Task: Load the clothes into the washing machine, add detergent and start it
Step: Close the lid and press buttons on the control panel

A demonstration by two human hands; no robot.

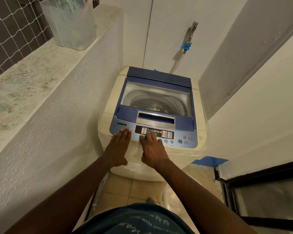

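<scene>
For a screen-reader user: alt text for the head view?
Two bare hands rest on the control panel of a top-loading washing machine with its lid closed: left hand flat, right hand fingering the buttons, display lit.

The right hand (152,150) covers the lower left part of the control panel (159,132), hiding the buttons under its fingers. The panel's small labels cannot be read. Through the hazy lid window (156,97), the drum's contents stay unclear. The translucent container (69,22) on the ledge is cut off by the top edge.
</scene>
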